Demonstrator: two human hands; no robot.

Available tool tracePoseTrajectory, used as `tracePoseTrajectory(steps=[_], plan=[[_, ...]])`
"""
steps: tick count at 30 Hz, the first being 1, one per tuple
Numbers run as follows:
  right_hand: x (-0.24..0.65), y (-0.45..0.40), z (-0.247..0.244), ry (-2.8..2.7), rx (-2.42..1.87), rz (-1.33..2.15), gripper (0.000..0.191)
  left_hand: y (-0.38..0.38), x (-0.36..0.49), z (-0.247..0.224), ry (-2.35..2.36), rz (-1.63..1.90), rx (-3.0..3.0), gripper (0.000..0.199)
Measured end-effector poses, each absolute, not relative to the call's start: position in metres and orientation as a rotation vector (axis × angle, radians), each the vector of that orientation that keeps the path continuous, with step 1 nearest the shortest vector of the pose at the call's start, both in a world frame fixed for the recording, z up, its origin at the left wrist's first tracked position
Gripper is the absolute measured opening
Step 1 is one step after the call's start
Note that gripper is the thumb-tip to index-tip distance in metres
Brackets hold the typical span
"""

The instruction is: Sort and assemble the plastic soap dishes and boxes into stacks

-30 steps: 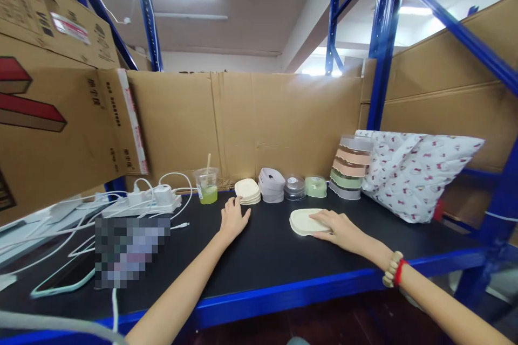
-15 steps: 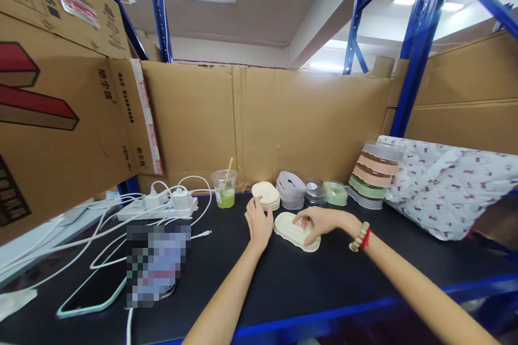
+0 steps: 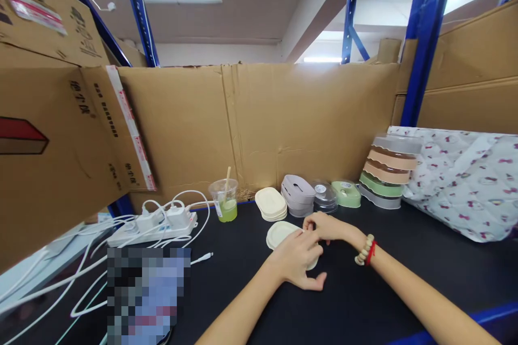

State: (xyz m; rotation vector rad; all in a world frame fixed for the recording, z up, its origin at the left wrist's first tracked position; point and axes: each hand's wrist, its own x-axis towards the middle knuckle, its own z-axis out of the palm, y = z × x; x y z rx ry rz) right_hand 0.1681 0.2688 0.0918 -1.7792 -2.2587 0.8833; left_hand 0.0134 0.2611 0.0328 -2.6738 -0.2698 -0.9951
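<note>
Head view is showing both hands working close together over one cream oval piece (image 3: pixel 278 233), which is lying on the black tabletop (image 3: pixel 356 291), just in front of a stack of cream pieces (image 3: pixel 270 203). The left hand (image 3: pixel 297 260) is reaching across it and covering much of it, thumb spreading well away from the fingers. The right hand (image 3: pixel 324 225) is bending its fingers at the far right edge; whether they are pinching it, I cannot tell. Behind, a lilac stack (image 3: pixel 298 194) and a green container (image 3: pixel 347 194) are standing.
</note>
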Motion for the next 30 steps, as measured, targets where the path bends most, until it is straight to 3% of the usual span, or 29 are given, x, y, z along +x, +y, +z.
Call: tracePoseTrajectory(steps=[5,8,14,24,30], plan=[[0.167,0.269,0.094,-2.146,-1.476,0.895,0.014,0.245,0.024,0.041,-0.175,-1.169,-2.367,0.038],[0.168,0.269,0.101,-1.939,-1.223,0.993,0.027,0.242,0.019,0.052,-0.274,-1.172,-2.223,0.04],[0.154,0.268,0.098,-1.579,-0.842,1.269,0.06,0.254,-0.004,0.07,-0.447,-1.168,-1.936,0.02],[0.139,0.272,0.073,-1.476,-0.78,1.24,0.053,0.27,-0.013,0.068,-0.492,-1.132,-1.941,0.017],[0.144,0.272,0.075,-1.591,-0.86,1.1,0.055,0.28,-0.017,0.066,-0.651,-1.176,-1.891,0.032]])
